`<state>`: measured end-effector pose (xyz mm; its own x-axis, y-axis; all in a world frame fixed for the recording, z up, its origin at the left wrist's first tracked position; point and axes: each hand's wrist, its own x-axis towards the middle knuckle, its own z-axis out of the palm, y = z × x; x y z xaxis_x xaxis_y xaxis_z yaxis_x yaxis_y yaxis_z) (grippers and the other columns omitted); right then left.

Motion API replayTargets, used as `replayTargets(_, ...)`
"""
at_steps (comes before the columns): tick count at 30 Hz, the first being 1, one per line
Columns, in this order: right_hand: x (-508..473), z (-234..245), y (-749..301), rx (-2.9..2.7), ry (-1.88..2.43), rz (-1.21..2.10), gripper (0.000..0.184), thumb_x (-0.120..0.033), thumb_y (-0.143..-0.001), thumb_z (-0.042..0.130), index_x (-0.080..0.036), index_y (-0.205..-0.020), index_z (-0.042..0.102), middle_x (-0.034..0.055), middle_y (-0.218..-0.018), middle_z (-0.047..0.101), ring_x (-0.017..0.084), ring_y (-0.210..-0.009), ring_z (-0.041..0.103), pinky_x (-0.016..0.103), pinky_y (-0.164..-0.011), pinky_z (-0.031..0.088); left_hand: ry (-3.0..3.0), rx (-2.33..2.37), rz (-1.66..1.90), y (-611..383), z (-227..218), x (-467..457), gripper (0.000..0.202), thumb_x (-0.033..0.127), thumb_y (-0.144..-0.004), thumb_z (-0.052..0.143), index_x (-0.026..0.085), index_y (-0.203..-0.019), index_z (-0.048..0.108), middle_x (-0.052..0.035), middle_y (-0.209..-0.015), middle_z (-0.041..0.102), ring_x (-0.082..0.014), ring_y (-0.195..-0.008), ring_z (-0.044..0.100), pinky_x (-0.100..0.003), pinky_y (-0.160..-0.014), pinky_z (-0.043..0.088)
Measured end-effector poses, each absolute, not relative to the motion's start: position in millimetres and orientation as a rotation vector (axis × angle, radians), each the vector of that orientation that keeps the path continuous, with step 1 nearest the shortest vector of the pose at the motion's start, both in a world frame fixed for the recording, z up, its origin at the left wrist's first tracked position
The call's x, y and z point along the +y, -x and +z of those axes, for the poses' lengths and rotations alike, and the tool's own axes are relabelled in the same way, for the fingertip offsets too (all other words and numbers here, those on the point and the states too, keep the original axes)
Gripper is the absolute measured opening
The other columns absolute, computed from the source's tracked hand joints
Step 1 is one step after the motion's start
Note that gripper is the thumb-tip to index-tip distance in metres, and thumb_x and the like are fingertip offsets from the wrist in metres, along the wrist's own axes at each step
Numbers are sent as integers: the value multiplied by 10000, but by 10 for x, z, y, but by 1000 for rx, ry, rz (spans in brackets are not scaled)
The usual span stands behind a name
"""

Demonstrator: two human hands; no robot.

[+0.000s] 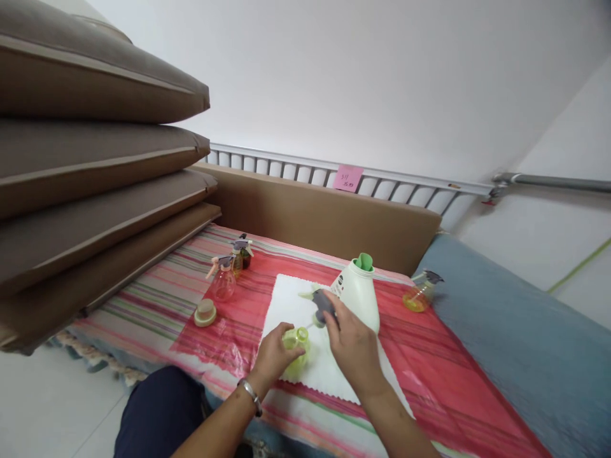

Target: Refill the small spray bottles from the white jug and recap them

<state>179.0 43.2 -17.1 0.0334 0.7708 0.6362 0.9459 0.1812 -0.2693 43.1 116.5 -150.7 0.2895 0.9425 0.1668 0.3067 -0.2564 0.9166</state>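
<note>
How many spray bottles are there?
5: a pink bottle, with an amber bottle and dark bottle behind it; a yellow bottle on the right; a green bottle in the left hand. Others may be hidden.

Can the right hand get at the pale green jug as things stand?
Probably not to grasp it: the right hand holds the grey spray head. Otherwise the way looks free, with the pale green jug standing just beyond.

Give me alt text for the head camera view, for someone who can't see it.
A person's left hand holds a yellow-green bottle while the right hand holds a gray spray top near the bottle's open neck, above a white cloth. A pale green jug stands beyond, with more spray bottles to the left and right.
</note>
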Motion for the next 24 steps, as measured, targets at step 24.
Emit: replayTargets(24,671,-930,-1886,-1421,1494,489,212,-381,-819,502,-199,-922,537,33,-822,665,203,-766,624,301,-709,467,-1755,1172,994,-452,-1544,1146,477,301,-606,753,208,-1041,580,-48,-1044,656,-240,-970,597,-358,-876,442)
